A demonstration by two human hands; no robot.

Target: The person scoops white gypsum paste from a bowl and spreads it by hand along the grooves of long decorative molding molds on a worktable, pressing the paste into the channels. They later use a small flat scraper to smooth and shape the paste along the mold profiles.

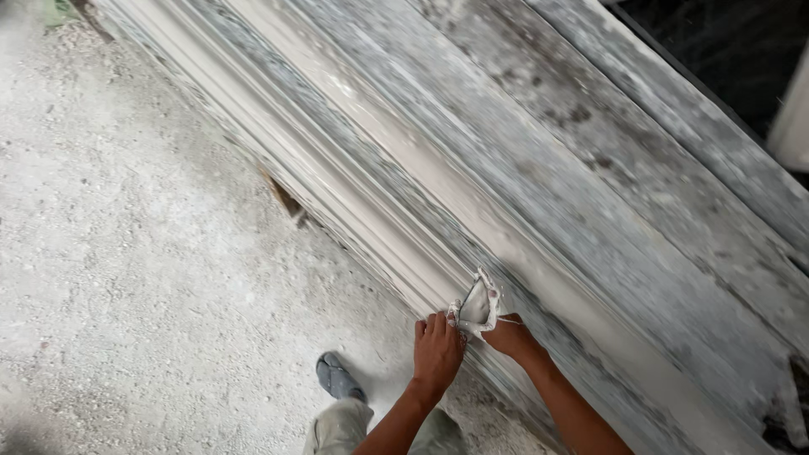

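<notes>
Fingers (431, 327) of left hand (436, 354) bent and closed, pinching near edge of stained white cloth (479, 307). Far left: pale, gritty concrete floor (126, 253), dusted white. Lower down, grey sandal (337, 377) planted on it, with light trouser knee (341, 425) just below. Right of left hand, cloth stretched taut and pressed flat to face of long plaster moulding (404, 168), low on its length, close to bottom edge of view. Right hand (510, 337) just beyond, clenched on cloth's far edge, fingertips tucked under fabric and out of sight. Moulding running diagonally from upper left to lower right, ribbed, streaked grey and white; small wooden block (286, 198) wedged under its lower edge. Far right, dark opening (725, 59). Step in hand, by the look of it: rubbing cloth along one groove of profile. Further stroke calls for both grips firm, cloth kept tight, pressure even along rib.
</notes>
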